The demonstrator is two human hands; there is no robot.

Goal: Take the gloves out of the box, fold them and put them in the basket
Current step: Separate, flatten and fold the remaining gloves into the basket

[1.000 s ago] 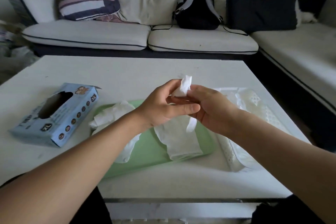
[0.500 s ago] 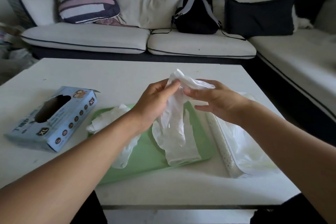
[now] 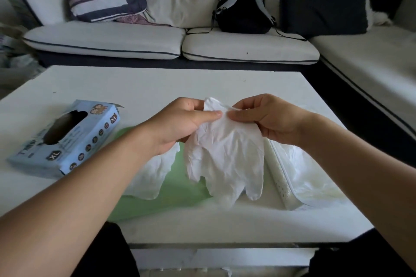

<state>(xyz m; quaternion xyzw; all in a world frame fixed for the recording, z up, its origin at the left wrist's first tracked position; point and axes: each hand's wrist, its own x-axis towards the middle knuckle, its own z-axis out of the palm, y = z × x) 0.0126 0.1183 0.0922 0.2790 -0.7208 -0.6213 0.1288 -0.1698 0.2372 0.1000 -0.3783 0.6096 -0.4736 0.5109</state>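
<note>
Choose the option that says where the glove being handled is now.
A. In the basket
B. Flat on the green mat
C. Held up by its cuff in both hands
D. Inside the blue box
C: the left hand and right hand pinch the cuff of the glove, which hangs fingers-down above the table.

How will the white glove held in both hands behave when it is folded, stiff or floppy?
Probably floppy: the white glove hangs limp and creased from where the left hand and right hand pinch its cuff. Likely very light, since fingertip pinches alone carry it. Folds may spring open, as the film looks thin and wrinkled.
</note>
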